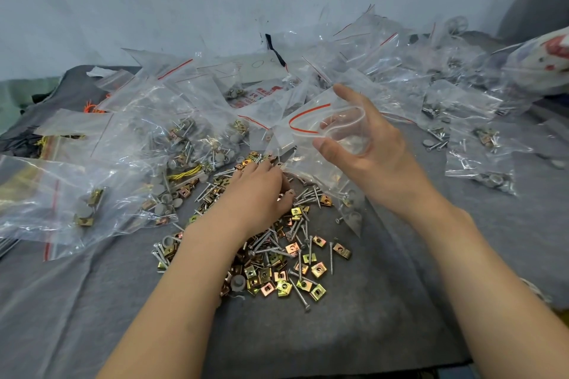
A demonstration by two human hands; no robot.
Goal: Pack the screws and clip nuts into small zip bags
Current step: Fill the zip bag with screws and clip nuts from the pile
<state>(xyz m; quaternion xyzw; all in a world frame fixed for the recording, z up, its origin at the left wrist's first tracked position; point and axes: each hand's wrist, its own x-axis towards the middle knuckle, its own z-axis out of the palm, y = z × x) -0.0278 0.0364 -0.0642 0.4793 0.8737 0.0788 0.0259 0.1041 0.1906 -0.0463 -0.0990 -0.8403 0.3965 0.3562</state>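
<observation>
The right hand (369, 144) is holding a bag (303, 144) up above the counter (385, 317), thumb and curled fingers pinching its rim so the mouth is gaping toward the left. The left hand (261, 191) is reaching palm-down into the loose screws (300, 260) and clip nuts (318, 269); its fingertips are hidden, so I cannot tell whether it is gripping any. This looks like the gathering step. Next, it is probably needing to lift a small batch and drop it through the mouth without spilling.
</observation>
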